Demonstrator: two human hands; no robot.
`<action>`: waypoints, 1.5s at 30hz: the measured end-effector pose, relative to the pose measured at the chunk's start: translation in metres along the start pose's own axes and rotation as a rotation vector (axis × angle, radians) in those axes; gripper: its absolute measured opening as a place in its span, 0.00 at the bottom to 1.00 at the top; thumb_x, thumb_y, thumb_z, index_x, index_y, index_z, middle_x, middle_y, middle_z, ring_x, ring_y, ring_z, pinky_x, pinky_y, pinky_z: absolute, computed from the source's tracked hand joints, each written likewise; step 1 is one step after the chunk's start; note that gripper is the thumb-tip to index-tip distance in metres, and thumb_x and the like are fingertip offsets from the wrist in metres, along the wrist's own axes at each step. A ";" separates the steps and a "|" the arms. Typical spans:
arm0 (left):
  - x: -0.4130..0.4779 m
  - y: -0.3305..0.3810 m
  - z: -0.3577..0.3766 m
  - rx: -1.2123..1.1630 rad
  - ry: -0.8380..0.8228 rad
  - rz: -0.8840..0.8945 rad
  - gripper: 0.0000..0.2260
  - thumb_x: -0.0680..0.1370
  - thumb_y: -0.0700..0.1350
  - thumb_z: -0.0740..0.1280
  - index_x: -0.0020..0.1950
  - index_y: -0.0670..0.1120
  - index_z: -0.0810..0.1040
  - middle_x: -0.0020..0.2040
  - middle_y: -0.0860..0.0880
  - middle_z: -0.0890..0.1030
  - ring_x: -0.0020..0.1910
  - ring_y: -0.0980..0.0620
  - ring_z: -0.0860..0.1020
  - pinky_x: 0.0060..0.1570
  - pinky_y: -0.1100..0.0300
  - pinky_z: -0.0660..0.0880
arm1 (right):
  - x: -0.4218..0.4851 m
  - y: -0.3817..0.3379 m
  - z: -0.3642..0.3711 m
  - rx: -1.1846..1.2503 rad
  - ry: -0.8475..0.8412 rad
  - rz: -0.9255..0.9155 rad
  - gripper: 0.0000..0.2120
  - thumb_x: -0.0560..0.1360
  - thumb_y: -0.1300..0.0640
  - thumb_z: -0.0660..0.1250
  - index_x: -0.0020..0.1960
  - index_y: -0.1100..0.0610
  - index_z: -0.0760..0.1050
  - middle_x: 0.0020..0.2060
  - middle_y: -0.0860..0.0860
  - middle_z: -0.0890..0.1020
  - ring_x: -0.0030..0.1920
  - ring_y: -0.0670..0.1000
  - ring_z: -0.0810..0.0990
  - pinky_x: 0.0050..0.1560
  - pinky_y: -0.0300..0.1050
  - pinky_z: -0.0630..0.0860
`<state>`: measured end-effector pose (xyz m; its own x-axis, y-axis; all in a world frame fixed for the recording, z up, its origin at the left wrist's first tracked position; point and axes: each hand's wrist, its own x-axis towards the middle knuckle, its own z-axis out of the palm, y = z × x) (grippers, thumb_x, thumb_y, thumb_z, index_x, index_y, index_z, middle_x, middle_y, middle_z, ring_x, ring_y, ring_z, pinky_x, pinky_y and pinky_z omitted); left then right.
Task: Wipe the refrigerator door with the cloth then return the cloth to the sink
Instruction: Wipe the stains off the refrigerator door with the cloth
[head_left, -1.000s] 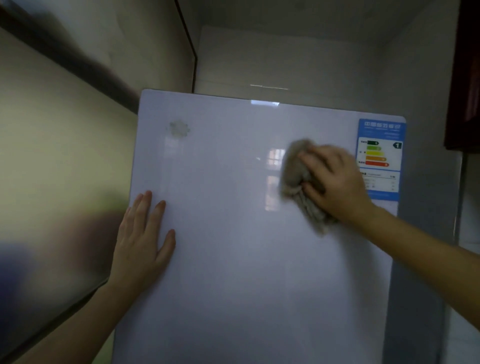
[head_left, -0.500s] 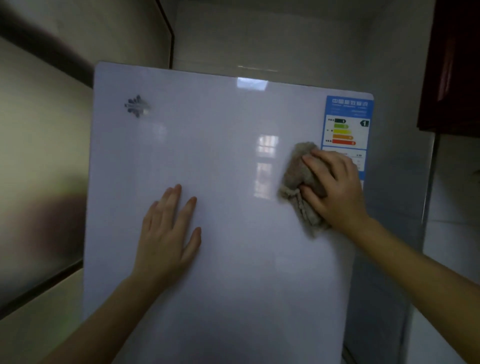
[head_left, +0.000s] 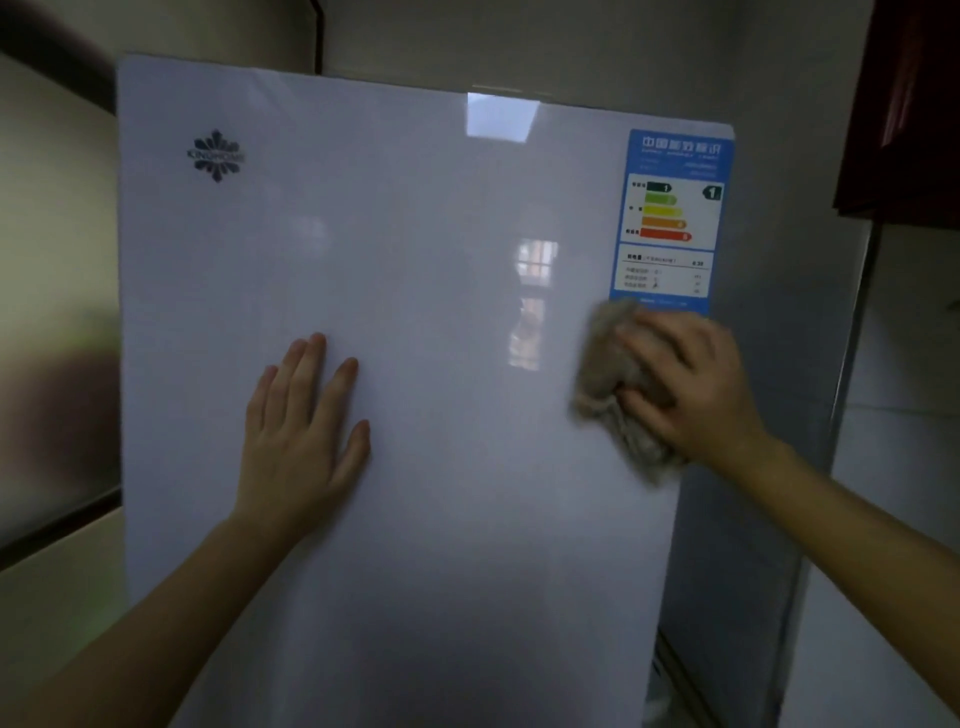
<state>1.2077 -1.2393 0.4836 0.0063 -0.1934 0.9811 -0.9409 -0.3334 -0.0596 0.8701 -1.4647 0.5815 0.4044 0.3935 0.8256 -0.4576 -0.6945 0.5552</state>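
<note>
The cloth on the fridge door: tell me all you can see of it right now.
The cloth is a beige-brown, fuzzy rag, bunched into a wad rather than spread flat. The right hand presses it against the glossy white refrigerator door, near the door's right edge, with fingers over its top. Its upper end sits just below the blue energy label; a frayed tail hangs beneath the hand. Its outline is motion-blurred.

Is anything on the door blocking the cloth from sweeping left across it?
Only the left hand, pressed flat on the refrigerator door, lies left of the cloth that the right hand holds against the door's right edge, under the energy label. The glossy panel between them is bare.
</note>
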 end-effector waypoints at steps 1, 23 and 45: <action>0.000 0.000 0.001 0.000 0.005 -0.003 0.28 0.80 0.54 0.58 0.77 0.42 0.67 0.80 0.37 0.62 0.79 0.38 0.59 0.78 0.43 0.53 | 0.005 0.007 -0.004 -0.010 0.023 0.065 0.25 0.80 0.46 0.67 0.72 0.58 0.73 0.68 0.60 0.75 0.64 0.64 0.74 0.63 0.59 0.71; -0.002 0.001 0.001 -0.006 0.006 -0.016 0.29 0.81 0.55 0.56 0.78 0.42 0.67 0.80 0.38 0.61 0.80 0.37 0.60 0.78 0.42 0.54 | 0.008 -0.007 -0.008 0.052 0.101 0.304 0.26 0.75 0.52 0.72 0.70 0.59 0.75 0.67 0.58 0.74 0.64 0.59 0.71 0.66 0.54 0.68; -0.004 -0.010 0.006 0.019 0.033 0.035 0.27 0.82 0.54 0.58 0.79 0.44 0.65 0.81 0.38 0.61 0.80 0.40 0.59 0.78 0.43 0.56 | 0.070 -0.058 0.027 0.118 0.073 0.216 0.27 0.75 0.52 0.73 0.71 0.57 0.74 0.67 0.59 0.75 0.64 0.61 0.73 0.65 0.53 0.68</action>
<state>1.2194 -1.2408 0.4789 -0.0383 -0.1752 0.9838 -0.9336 -0.3448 -0.0977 0.9466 -1.4133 0.6044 0.2473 0.2676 0.9313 -0.4302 -0.8309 0.3530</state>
